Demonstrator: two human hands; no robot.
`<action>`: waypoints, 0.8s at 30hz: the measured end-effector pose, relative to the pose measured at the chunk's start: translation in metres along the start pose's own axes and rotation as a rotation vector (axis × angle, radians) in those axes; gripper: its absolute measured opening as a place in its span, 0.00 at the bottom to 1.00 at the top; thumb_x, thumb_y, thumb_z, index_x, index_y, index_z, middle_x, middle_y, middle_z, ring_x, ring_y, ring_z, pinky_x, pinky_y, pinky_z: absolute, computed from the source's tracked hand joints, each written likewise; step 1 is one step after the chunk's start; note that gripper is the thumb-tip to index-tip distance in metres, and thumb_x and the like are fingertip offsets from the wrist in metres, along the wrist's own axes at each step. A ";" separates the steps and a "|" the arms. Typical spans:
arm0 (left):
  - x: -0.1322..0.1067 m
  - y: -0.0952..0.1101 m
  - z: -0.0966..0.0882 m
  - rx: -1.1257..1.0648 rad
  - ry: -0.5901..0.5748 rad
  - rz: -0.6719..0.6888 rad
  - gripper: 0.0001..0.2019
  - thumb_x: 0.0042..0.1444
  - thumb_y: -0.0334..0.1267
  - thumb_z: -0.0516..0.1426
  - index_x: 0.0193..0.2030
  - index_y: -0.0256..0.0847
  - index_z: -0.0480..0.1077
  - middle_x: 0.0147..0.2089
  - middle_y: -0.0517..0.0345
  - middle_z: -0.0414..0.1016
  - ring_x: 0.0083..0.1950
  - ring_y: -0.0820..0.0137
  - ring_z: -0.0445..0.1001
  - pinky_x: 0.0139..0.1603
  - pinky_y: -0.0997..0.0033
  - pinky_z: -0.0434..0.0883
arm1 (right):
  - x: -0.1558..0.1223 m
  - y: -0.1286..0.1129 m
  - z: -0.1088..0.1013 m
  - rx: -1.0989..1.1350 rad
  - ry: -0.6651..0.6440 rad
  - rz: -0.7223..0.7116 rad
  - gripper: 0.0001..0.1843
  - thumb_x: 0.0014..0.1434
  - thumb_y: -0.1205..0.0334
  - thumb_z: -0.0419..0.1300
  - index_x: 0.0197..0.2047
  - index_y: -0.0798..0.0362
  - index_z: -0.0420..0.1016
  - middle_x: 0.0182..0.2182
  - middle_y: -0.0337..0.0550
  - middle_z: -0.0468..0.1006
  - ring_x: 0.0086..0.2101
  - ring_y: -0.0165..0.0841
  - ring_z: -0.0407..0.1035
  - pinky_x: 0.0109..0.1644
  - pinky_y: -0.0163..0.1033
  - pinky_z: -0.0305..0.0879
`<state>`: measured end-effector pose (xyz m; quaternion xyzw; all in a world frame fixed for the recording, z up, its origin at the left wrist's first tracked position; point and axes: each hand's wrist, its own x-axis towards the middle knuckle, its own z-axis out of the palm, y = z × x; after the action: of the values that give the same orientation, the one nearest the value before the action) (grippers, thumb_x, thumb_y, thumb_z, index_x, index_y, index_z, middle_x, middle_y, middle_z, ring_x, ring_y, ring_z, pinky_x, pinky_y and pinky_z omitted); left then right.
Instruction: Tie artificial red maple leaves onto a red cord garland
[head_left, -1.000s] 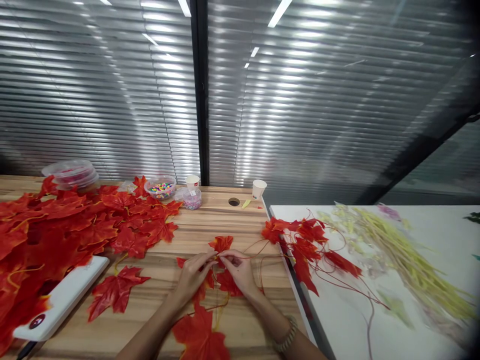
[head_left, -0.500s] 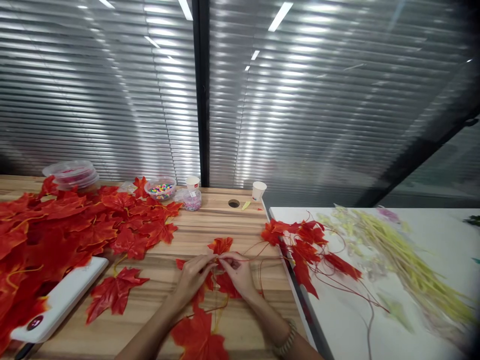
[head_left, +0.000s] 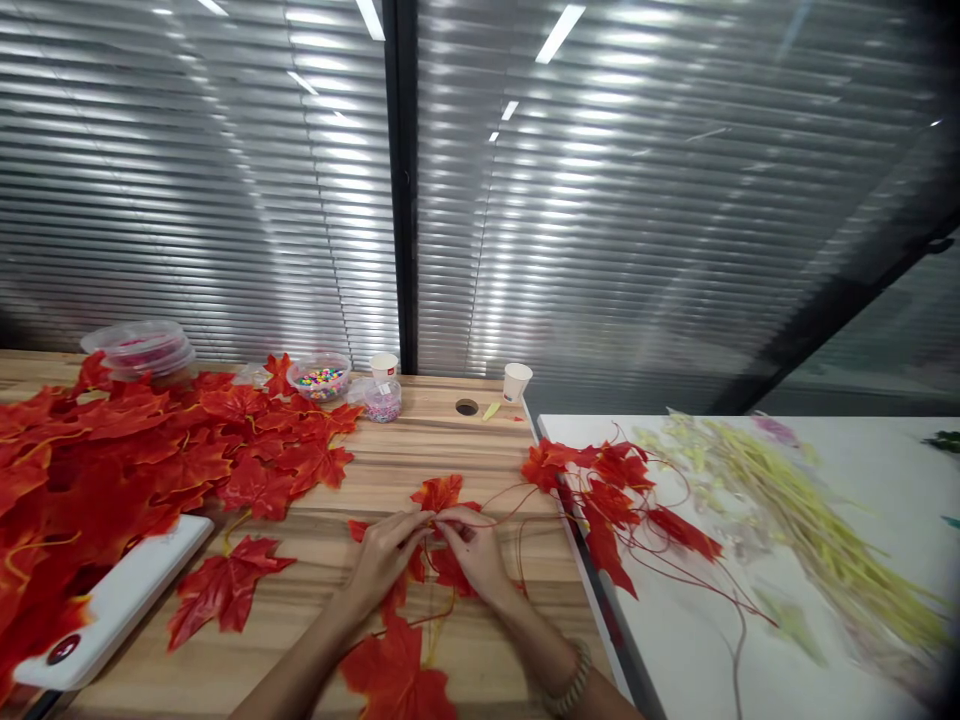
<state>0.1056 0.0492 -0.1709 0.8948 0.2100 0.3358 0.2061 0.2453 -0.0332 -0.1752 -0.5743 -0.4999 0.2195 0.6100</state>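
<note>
My left hand [head_left: 384, 556] and my right hand [head_left: 474, 548] meet fingertip to fingertip over the wooden table [head_left: 420, 455]. Both pinch the thin stem of a red maple leaf [head_left: 439, 492] that sticks up just beyond the fingers. A thin red vine [head_left: 517, 516] runs from the pinch to the right, to a cluster of red leaves [head_left: 600, 478] lying across the table joint. More red leaves lie under my wrists, one large leaf [head_left: 396, 672] near the front edge. My right wrist wears a beaded bracelet [head_left: 571, 684].
A big heap of red leaves [head_left: 112, 450] covers the table's left side. A white flat device [head_left: 105, 604] lies front left. Bead tubs [head_left: 322, 376], stacked lidded containers [head_left: 142, 345] and two paper cups [head_left: 517, 380] stand at the back. Yellow-green sprigs [head_left: 810, 510] lie on the white table [head_left: 675, 640].
Both hands stay pinched at the same spot on the leaf stem, with only small finger shifts. The view has drifted slightly.
</note>
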 end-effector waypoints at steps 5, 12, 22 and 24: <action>0.000 0.002 -0.001 -0.002 -0.005 -0.002 0.11 0.55 0.35 0.52 0.44 0.41 0.71 0.39 0.55 0.77 0.38 0.69 0.75 0.40 0.71 0.72 | -0.001 -0.005 0.000 -0.051 -0.007 -0.057 0.09 0.54 0.68 0.54 0.34 0.53 0.75 0.31 0.44 0.76 0.33 0.32 0.69 0.38 0.36 0.65; 0.003 0.007 -0.004 0.010 0.024 0.003 0.11 0.55 0.35 0.52 0.42 0.39 0.72 0.37 0.54 0.78 0.36 0.69 0.76 0.38 0.72 0.72 | 0.000 -0.006 0.001 -0.065 0.003 -0.050 0.07 0.54 0.68 0.55 0.33 0.54 0.75 0.31 0.45 0.75 0.34 0.33 0.69 0.39 0.36 0.65; 0.001 0.004 -0.001 -0.011 0.037 0.004 0.10 0.55 0.35 0.52 0.42 0.41 0.72 0.37 0.55 0.78 0.36 0.69 0.76 0.38 0.73 0.73 | 0.000 -0.007 0.000 -0.057 -0.023 -0.055 0.08 0.55 0.67 0.54 0.34 0.53 0.75 0.31 0.45 0.74 0.35 0.33 0.68 0.40 0.38 0.65; 0.001 0.003 -0.001 -0.022 0.030 0.007 0.11 0.55 0.34 0.52 0.42 0.42 0.72 0.37 0.55 0.78 0.36 0.70 0.76 0.38 0.73 0.73 | 0.000 -0.007 0.000 -0.055 -0.027 -0.053 0.08 0.55 0.67 0.54 0.33 0.52 0.75 0.31 0.44 0.74 0.34 0.33 0.68 0.39 0.38 0.65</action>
<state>0.1064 0.0471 -0.1678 0.8881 0.2063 0.3521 0.2116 0.2434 -0.0347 -0.1686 -0.5742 -0.5291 0.1970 0.5929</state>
